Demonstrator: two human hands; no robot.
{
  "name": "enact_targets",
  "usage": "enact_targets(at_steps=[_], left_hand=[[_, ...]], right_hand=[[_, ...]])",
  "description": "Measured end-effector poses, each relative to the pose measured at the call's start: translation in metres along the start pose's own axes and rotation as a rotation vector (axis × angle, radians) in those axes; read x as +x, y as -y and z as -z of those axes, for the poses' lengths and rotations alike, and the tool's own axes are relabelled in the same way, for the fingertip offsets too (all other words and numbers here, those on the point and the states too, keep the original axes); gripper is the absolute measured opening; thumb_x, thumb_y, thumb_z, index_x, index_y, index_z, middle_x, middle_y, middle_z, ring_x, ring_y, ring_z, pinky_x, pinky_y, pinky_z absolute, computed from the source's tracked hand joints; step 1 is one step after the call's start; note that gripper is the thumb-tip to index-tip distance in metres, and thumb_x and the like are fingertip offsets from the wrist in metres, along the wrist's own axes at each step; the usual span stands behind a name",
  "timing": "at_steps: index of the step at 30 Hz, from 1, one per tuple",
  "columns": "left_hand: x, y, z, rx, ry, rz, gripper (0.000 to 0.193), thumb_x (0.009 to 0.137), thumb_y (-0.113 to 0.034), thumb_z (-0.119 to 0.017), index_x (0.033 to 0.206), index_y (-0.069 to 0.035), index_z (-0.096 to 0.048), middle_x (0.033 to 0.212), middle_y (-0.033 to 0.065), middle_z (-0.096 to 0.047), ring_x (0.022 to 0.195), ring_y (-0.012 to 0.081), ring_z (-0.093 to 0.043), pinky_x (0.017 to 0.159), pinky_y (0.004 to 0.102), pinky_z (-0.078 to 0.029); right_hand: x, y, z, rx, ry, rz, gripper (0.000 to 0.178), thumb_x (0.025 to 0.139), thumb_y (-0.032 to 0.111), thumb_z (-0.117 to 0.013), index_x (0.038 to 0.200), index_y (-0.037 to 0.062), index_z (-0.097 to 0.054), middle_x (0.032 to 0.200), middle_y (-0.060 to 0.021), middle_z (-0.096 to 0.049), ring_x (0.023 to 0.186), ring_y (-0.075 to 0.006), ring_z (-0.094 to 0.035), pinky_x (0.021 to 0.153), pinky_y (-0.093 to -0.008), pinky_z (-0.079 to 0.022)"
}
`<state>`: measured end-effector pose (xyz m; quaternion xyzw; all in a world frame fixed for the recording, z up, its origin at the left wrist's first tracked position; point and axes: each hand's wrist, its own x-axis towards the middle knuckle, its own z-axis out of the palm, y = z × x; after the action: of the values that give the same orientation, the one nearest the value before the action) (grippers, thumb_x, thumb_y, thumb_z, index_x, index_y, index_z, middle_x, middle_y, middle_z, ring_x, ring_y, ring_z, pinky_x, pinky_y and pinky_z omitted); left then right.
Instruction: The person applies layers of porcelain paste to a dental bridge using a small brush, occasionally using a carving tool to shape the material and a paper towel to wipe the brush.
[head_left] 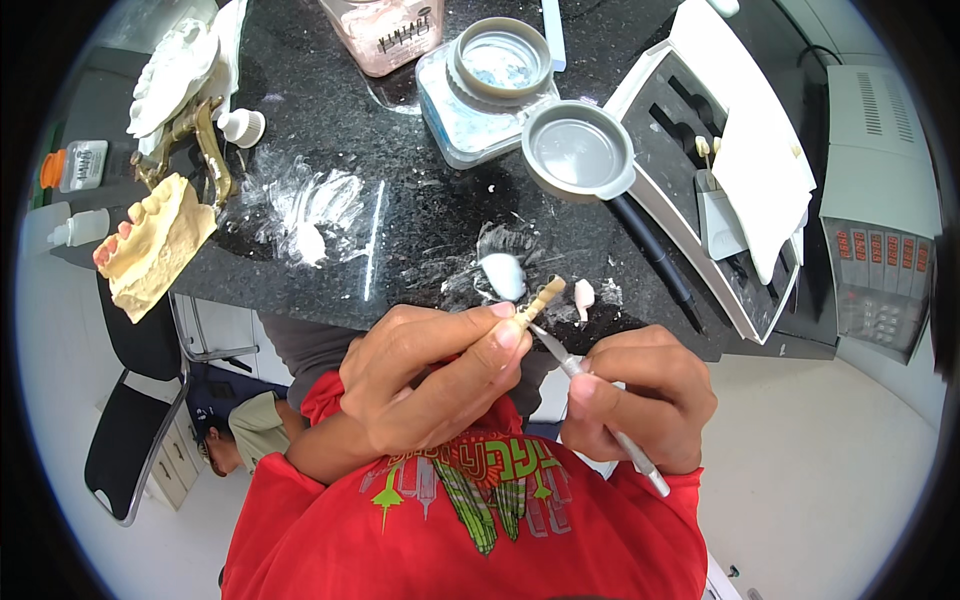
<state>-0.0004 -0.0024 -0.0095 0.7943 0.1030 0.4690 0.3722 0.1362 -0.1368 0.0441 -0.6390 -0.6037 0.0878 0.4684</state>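
Near the front edge of the dark speckled bench, my left hand [425,375] pinches a small tan dental die [546,296] between thumb and fingertips; its stick-like end points up and away. My right hand [645,390] is closed around a slim silver-handled craft knife [640,458]. The blade's tip meets or nearly meets the die close to my left thumb; contact is hard to tell. Just beyond my fingers lies a whitish lump [502,276] of soft-looking material. A small pale pink piece [584,297] rests to the right of the die.
White powder [318,215] is smeared on the bench. A yellowish dental cast [155,240] on a brass articulator [212,150] stands left. Jars [465,125], a grey lid [578,150], a black-handled tool [655,255] and a white case [690,215] lie beyond. Another person [250,430] is lower left.
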Motion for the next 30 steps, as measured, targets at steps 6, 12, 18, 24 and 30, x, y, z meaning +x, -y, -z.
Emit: enact_targets(at_steps=[6, 12, 18, 24, 30], left_hand=[[0.0031, -0.0027, 0.0029, -0.004, 0.034, 0.038, 0.039, 0.065, 0.003, -0.082, 0.102, -0.003, -0.070, 0.090, 0.0101, -0.069, 0.066, 0.0160, -0.066, 0.053, 0.0233, -0.050], [0.0033, -0.0043, 0.0029, -0.021, 0.027, 0.067, 0.038, 0.066, 0.003, -0.083, 0.101, -0.003, -0.070, 0.088, 0.0098, -0.069, 0.068, 0.0174, -0.067, 0.054, 0.0240, -0.051], [0.0034, -0.0048, 0.0026, -0.026, 0.027, 0.080, 0.038, 0.065, 0.003, -0.084, 0.101, -0.003, -0.070, 0.088, 0.0102, -0.069, 0.068, 0.0179, -0.068, 0.054, 0.0239, -0.051], [0.0036, -0.0048, 0.0022, -0.025, 0.024, 0.073, 0.038, 0.065, 0.003, -0.084, 0.100, -0.003, -0.070, 0.088, 0.0103, -0.069, 0.068, 0.0177, -0.067, 0.054, 0.0236, -0.051], [0.0027, -0.0027, 0.0022, -0.024, 0.014, 0.055, 0.038, 0.065, 0.003, -0.084, 0.099, -0.003, -0.070, 0.087, 0.0106, -0.070, 0.066, 0.0171, -0.067, 0.054, 0.0233, -0.050]], right_hand=[[0.0006, -0.0004, -0.0059, 0.039, -0.062, 0.003, 0.032, 0.062, -0.003, -0.078, 0.093, 0.0023, -0.071, 0.084, -0.0069, -0.062, 0.069, -0.0194, -0.064, 0.056, -0.0298, -0.055], [-0.0045, -0.0033, -0.0079, 0.020, -0.117, 0.015, 0.033, 0.062, -0.003, -0.079, 0.094, 0.0018, -0.071, 0.085, -0.0072, -0.064, 0.068, -0.0194, -0.064, 0.057, -0.0300, -0.056], [-0.0033, -0.0060, -0.0047, 0.006, -0.034, 0.069, 0.035, 0.062, -0.003, -0.078, 0.096, 0.0012, -0.070, 0.085, -0.0076, -0.063, 0.069, -0.0196, -0.064, 0.057, -0.0299, -0.056], [-0.0025, -0.0040, -0.0068, 0.009, -0.078, 0.049, 0.035, 0.063, -0.002, -0.079, 0.096, 0.0015, -0.071, 0.086, -0.0079, -0.063, 0.069, -0.0198, -0.064, 0.057, -0.0292, -0.056], [-0.0038, -0.0025, -0.0027, 0.084, -0.084, 0.038, 0.033, 0.063, -0.003, -0.078, 0.095, 0.0026, -0.072, 0.088, -0.0087, -0.063, 0.070, -0.0206, -0.064, 0.055, -0.0277, -0.054]])
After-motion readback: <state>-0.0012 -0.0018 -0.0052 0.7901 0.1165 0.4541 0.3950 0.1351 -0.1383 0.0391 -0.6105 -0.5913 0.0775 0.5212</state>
